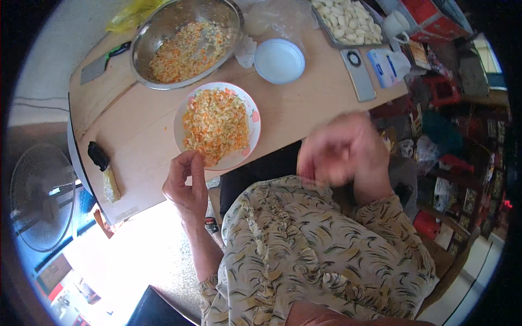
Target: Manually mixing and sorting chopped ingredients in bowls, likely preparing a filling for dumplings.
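A white plate with a pinkish rim and pink marks stands near the table's front edge, heaped with finely chopped orange and pale filling. At the plate's near left rim is my left hand, thumb and fingers drawn together. Whether they grip the rim or a bit of the filling is hidden. My right hand is raised off to the right, in front of the table edge and apart from the plate. Motion smears its fingers. Behind the plate, a large metal bowl holds more of the same chopped mix.
A pale bowl stands right of the metal bowl. A cleaver lies at the left, above a black-topped wrapped item. Far right are a tray of white pieces, a mug, a phone and a blue-white packet.
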Tool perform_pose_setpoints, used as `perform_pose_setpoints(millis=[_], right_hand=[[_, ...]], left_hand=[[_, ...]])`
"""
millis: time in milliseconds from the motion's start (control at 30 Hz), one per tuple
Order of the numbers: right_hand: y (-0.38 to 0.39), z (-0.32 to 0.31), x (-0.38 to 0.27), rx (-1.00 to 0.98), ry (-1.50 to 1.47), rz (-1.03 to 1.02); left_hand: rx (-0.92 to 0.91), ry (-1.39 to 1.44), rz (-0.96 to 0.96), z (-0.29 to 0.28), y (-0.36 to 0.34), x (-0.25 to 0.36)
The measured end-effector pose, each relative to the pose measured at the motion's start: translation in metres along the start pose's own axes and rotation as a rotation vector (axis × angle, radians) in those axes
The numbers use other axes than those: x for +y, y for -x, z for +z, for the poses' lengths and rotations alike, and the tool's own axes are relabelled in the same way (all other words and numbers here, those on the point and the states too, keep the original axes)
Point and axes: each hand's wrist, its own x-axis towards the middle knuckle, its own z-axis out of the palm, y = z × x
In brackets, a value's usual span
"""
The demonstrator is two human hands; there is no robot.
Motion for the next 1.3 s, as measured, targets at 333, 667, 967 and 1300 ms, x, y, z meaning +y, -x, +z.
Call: perform_pose_setpoints(millis=[333,667,967,1300], right_hand=[[-0.047,0.077,-0.029,-0.942,-0.428,-0.319],[-0.086,0.041,0.032,0.182,0.498,-0.135],[-0.144,0.047,0.099,0.363,1.185,-0.431],[-0.147,0.025,0.085,0.346,1.030,-0.285]], left_hand=[[0.028,0.072,-0.032,-0.004,0.006,0.000],[0.066,0.099,-0.025,-0.014,0.018,-0.007],[-0.037,0.033,0.058,-0.005,0.038,-0.010],[-0.024,-0.016,0.182,0.004,0.037,-0.015]])
